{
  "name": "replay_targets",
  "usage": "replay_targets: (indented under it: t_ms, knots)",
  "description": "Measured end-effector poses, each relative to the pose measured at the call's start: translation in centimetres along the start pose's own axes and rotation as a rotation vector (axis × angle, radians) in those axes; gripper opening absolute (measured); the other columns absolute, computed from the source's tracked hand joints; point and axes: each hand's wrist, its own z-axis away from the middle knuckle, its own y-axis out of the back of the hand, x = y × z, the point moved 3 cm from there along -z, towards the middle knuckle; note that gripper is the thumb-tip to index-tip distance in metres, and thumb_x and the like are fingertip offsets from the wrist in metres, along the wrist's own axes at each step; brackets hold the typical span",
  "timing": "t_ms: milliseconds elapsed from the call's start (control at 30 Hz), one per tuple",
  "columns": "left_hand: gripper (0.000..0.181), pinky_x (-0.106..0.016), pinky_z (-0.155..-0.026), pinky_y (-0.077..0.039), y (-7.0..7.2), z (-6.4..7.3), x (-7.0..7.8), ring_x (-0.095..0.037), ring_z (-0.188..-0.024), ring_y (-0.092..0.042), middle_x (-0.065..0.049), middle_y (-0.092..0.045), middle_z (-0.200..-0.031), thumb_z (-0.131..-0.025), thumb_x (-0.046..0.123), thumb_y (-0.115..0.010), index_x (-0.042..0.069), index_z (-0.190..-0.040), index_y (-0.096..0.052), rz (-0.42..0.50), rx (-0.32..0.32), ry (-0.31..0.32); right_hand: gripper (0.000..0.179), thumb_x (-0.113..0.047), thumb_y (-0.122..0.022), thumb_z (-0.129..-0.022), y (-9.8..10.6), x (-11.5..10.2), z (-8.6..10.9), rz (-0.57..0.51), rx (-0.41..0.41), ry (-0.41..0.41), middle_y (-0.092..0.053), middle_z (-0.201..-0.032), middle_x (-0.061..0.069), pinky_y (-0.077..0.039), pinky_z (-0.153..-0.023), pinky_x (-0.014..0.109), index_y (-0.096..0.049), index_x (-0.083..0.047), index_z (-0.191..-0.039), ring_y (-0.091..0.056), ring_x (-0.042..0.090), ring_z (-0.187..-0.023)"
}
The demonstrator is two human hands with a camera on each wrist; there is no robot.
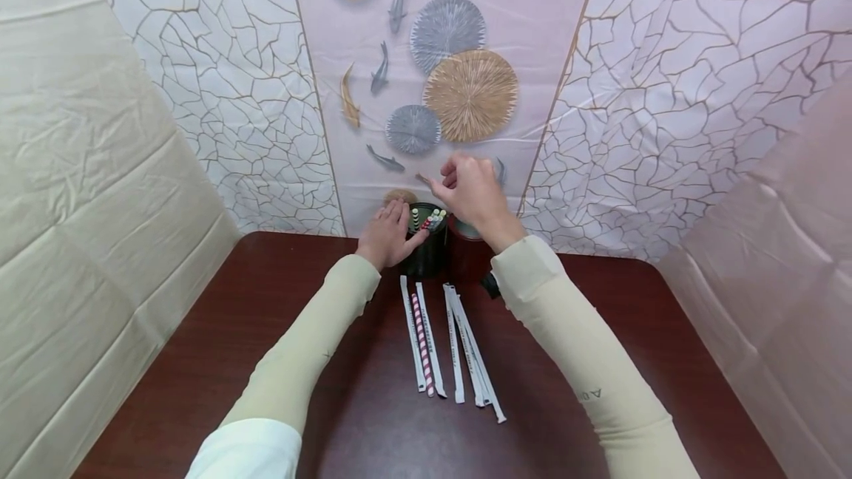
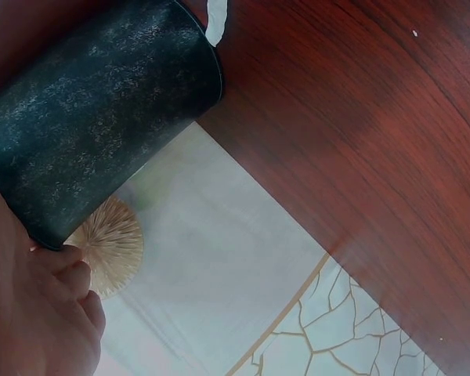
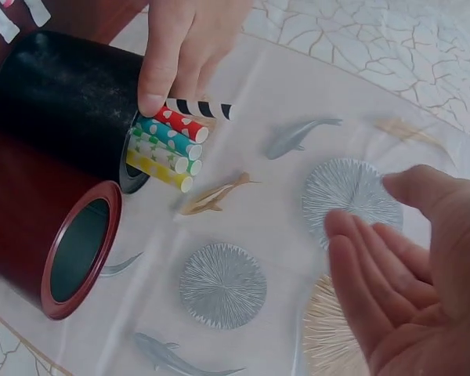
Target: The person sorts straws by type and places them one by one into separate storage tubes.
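A dark cylinder (image 2: pixel 102 102) is held at one end by the left hand (image 2: pixel 43 305); near the other, a white strip (image 2: pixel 217 23) is seen. A reddish table (image 2: pixel 345 117) is bordered by a patterned backdrop (image 2: pixel 211 219).

Black cup (image 3: pixel 70 102), white-dotted red straw (image 3: pixel 178 122)

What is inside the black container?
Patterned straws: red, blue, green, yellow and black-and-white ones stick out. The black container hides their lower ends and its bottom.
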Motion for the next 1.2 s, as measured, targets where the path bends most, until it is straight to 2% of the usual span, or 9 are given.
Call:
replay_targets:
  t_ms: [167,367,500,700,833,967,1067,1200]
  knots:
    - [0.090,-0.043,-0.136,-0.016,-0.1,0.0,-0.3,-0.032,-0.166,-0.015,-0.019,-0.017,-0.177,-0.109,0.068,-0.018,0.001,-0.169,-0.017,-0.009,0.002,0.005,0.029,-0.024,-0.075,-0.097,-0.4,0.0,0.3,0.093,-0.165,-0.034,-0.082,-0.105,0.013,-0.059,-0.097,0.042,-0.076,0.001,-0.112,-0.077,0.029,-0.103]
    - [0.090,-0.044,-0.136,-0.015,-0.1,0.0,-0.4,-0.032,-0.166,-0.015,-0.019,-0.017,-0.177,-0.109,0.068,-0.017,0.000,-0.168,-0.017,-0.014,0.001,0.004,0.028,-0.027,-0.077,-0.097,-1.7,-0.1,1.2,0.097,-0.323,-0.044,-0.079,-0.108,0.013,-0.059,-0.096,0.043,-0.077,-0.001,-0.106,-0.073,0.031,-0.107]
    - [0.089,-0.044,-0.136,-0.015,0.1,0.0,-0.4,-0.032,-0.166,-0.014,-0.020,-0.016,-0.177,-0.110,0.066,-0.018,-0.001,-0.168,-0.017,-0.018,0.000,-0.002,0.022,-0.025,-0.078,-0.095,-2.9,-0.1,2.0,0.105,-0.375,-0.032,-0.079,-0.104,0.010,-0.060,-0.091,0.041,-0.078,-0.004,-0.101,-0.072,0.028,-0.101]
    - [0.088,-0.044,-0.136,-0.015,0.3,0.1,-0.3,-0.032,-0.166,-0.014,-0.019,-0.016,-0.177,-0.110,0.066,-0.017,-0.001,-0.168,-0.017,-0.012,-0.003,-0.003,0.016,-0.026,-0.077,-0.097,-5.1,0.3,3.3,0.122,-0.471,-0.102,-0.076,-0.098,0.006,-0.060,-0.084,0.042,-0.079,-0.010,-0.100,-0.072,0.027,-0.092]
    - [0.088,-0.044,-0.136,-0.015,0.3,0.1,-0.1,-0.032,-0.167,-0.013,-0.019,-0.014,-0.178,-0.110,0.066,-0.017,0.000,-0.169,-0.015,-0.021,-0.013,0.002,0.017,-0.027,-0.077,-0.097,-6.7,0.7,4.1,0.135,-0.523,-0.106,-0.076,-0.103,0.006,-0.058,-0.090,0.046,-0.080,-0.011,-0.100,-0.071,0.032,-0.097]
    - [0.085,-0.043,-0.136,-0.015,0.3,0.1,0.0,-0.032,-0.166,-0.014,-0.019,-0.015,-0.177,-0.111,0.063,-0.019,0.000,-0.168,-0.016,-0.035,-0.013,0.001,0.017,-0.024,-0.078,-0.096,-8.3,1.0,5.0,0.111,-0.557,-0.087,-0.078,-0.112,0.011,-0.057,-0.097,0.047,-0.081,-0.008,-0.100,-0.070,0.033,-0.106]
    - [0.086,-0.043,-0.136,-0.015,0.2,-0.1,0.1,-0.032,-0.166,-0.014,-0.019,-0.016,-0.177,-0.111,0.063,-0.021,-0.001,-0.168,-0.016,-0.031,-0.010,0.003,0.019,-0.024,-0.080,-0.095,-9.5,1.2,5.8,0.093,-0.575,-0.103,-0.078,-0.116,0.013,-0.057,-0.099,0.047,-0.081,-0.007,-0.103,-0.069,0.035,-0.112]
    - [0.087,-0.044,-0.136,-0.016,-0.1,-0.3,0.0,-0.033,-0.166,-0.015,-0.019,-0.017,-0.177,-0.111,0.064,-0.022,-0.001,-0.168,-0.018,-0.026,0.001,0.000,0.017,-0.024,-0.081,-0.094,-11.3,1.8,6.7,0.085,-0.586,-0.145,-0.080,-0.107,0.011,-0.058,-0.097,0.047,-0.082,-0.008,-0.099,-0.070,0.037,-0.109]
